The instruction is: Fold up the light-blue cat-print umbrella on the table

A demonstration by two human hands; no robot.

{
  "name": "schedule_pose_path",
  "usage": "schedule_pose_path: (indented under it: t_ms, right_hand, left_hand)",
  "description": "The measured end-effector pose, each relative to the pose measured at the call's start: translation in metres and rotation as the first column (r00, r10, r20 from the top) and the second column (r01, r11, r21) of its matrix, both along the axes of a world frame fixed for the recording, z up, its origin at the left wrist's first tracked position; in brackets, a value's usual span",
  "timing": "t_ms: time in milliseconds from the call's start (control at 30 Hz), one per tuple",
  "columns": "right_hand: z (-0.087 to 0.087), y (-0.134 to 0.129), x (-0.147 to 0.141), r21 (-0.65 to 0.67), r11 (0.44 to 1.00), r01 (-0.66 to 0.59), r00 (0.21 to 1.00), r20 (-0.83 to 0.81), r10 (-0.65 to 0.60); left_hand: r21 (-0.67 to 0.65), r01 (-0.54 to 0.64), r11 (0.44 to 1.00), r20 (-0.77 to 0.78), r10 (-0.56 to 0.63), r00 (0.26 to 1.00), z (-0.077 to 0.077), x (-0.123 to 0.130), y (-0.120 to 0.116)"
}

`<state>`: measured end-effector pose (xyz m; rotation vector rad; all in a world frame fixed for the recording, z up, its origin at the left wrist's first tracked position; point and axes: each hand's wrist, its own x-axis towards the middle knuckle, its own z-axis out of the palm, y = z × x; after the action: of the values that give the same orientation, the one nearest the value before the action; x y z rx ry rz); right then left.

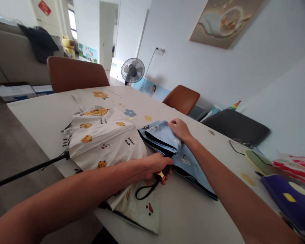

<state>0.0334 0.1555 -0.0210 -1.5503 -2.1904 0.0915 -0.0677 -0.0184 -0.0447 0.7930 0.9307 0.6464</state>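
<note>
Across the white tabletop (188, 210), the light-blue folding umbrella with white animal prints and black edging (185, 156) lies loosely folded, touching the cream duck-print umbrella (106, 139). The left hand (159, 166) grips its black handle; the right hand's (179, 128) fingers press its fabric.

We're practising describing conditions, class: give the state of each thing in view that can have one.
White duck-print fabric umbrella: canopy loose, unwrapped; black metal shaft extended.
Light-blue animal-print fabric umbrella: layered in folds, unwrapped.
Left hand: closed around black handle with gold trim.
Right hand: touching the light-blue canopy.
Black looped strap: dangling, off the wrist.
Round grey fan: upright; on or off, cannot tell.
</note>
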Motion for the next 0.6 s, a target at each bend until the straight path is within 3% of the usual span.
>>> schedule_pose_path:
  t_ms: [300,600]
  right_hand:
    - [-0.011,-0.077,0.011,0.068,0.984,-0.167,0.981,-0.091,0.173]
    - [-0.013,-0.079,0.004,-0.020,0.994,-0.107,0.992,0.065,0.108]
  left_hand:
    - [0.047,0.047,0.998,-0.020,-0.046,0.999,-0.001,-0.002,-0.001]
    - [0.048,0.038,0.998,0.055,-0.041,0.998,-0.009,-0.002,0.003]
